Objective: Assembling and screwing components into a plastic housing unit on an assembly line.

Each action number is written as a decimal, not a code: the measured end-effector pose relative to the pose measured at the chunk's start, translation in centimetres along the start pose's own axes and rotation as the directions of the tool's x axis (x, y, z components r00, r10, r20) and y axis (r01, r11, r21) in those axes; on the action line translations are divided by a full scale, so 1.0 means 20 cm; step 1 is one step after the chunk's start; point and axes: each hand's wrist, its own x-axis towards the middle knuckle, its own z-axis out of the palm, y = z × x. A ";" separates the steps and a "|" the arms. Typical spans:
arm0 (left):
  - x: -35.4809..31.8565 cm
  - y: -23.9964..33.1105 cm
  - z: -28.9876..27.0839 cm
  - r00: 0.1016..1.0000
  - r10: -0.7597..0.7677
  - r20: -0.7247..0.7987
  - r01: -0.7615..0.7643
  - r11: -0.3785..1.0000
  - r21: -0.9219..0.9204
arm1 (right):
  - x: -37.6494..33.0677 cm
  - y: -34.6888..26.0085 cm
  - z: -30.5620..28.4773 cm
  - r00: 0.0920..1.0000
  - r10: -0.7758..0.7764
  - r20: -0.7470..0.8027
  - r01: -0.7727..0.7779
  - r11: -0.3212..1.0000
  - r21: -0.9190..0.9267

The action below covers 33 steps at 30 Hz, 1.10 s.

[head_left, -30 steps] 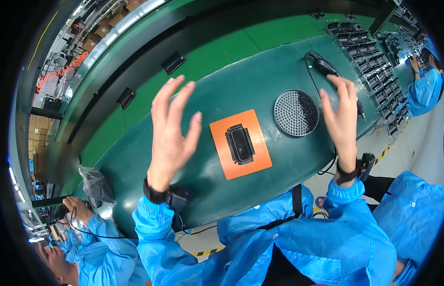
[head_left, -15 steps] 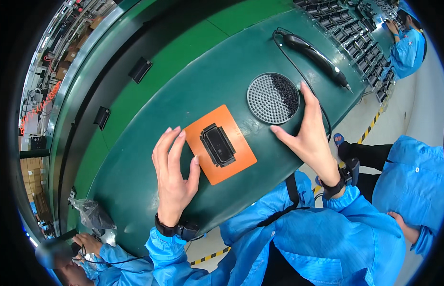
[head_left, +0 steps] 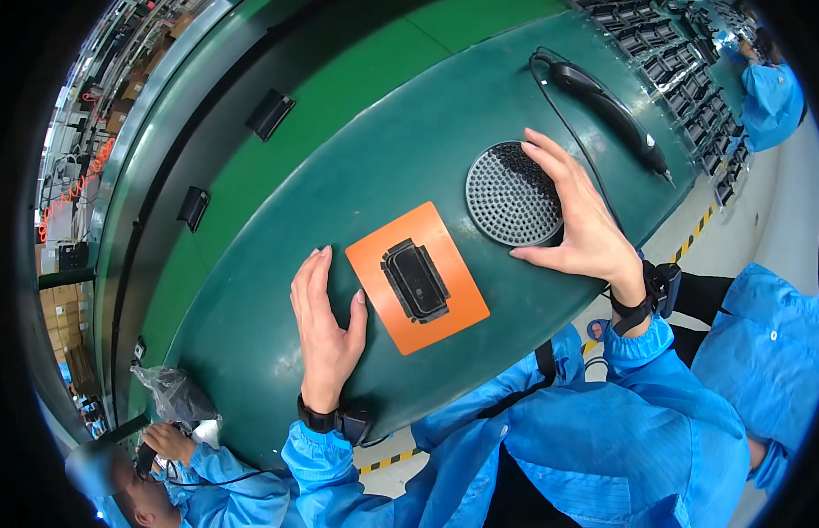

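Note:
My right hand [head_left: 587, 222] curves around the right side of a round grey tray [head_left: 508, 204] with many small holes, thumb by its lower rim and fingers over its upper right edge. Small dark pieces, perhaps screws, gather at the tray's upper right, partly hidden by my fingers. A black rectangular plastic housing [head_left: 416, 280] lies on an orange square mat [head_left: 462, 308] between my hands. My left hand [head_left: 329, 330] rests left of the mat, fingers apart, holding nothing; its thumb is near the mat's left edge.
A corded black electric screwdriver [head_left: 607, 107] lies beyond my right hand. Rows of black parts [head_left: 682, 75] fill the far right. Black housings [head_left: 270, 114] sit on a green conveyor [head_left: 339, 92]. A plastic bag [head_left: 176, 393] and a co-worker's hand [head_left: 169, 443] are at lower left.
My right hand has closed in on the round tray, its fingers now over the upper right rim. My left hand has drawn slightly away from the mat. The view has shifted a little.

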 end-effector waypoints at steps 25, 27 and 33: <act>-0.06 -0.07 -0.02 0.987 0.130 -0.091 -0.143 0.978 -0.152 | 0.03 -0.42 0.00 0.868 -0.303 -0.393 0.239 0.949 -0.205; -0.06 -0.07 -0.01 0.985 0.124 -0.120 -0.140 0.982 -0.130 | -0.02 -0.26 0.11 0.903 -0.244 -0.353 0.252 0.967 -0.026; -0.07 -0.06 0.01 0.984 0.137 -0.113 -0.151 0.980 -0.129 | -0.01 -0.48 0.37 0.935 -0.280 -0.219 0.327 0.918 0.223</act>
